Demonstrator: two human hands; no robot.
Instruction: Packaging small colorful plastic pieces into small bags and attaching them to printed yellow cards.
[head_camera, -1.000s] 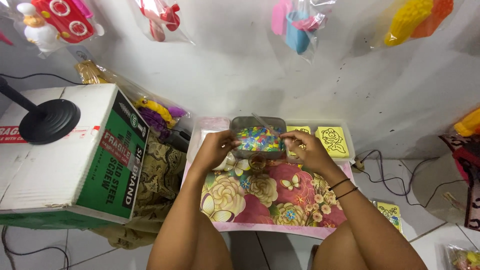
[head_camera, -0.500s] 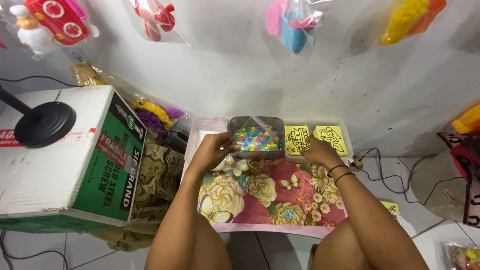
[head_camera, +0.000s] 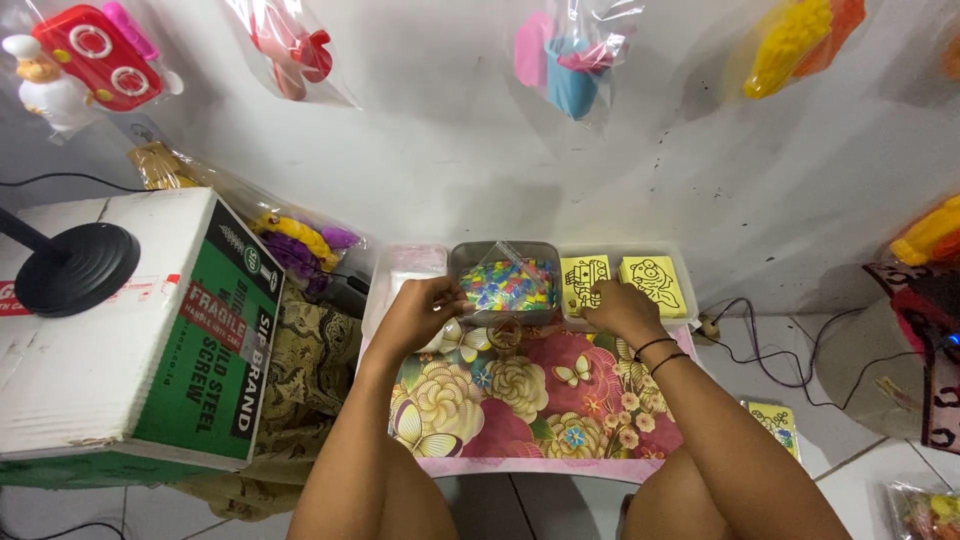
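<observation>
The left hand (head_camera: 418, 312) is at the left side of a clear tub (head_camera: 505, 283). Its fingers are curled against the tub's edge, but it is hard to see if they really pinch it. The tub is full of small bits in many colours. It sits at the back of a little table with a flower cloth (head_camera: 520, 400), close to the wall.

The right hand (head_camera: 620, 308) rests on a yellow card (head_camera: 585, 281) with a drawing on it. The fingers lie flat and bent on the card's lower edge, not closed around it. This card is just right of the tub. A second yellow card (head_camera: 653, 282) lies right beside the first. Both sit in a clear tray (head_camera: 690, 300). Two dark bands go round the right wrist.

To the left stands a big white and green box (head_camera: 130, 350) with a black round stand (head_camera: 75, 265) on top. Toys in clear bags (head_camera: 570, 60) hang on the wall above.
</observation>
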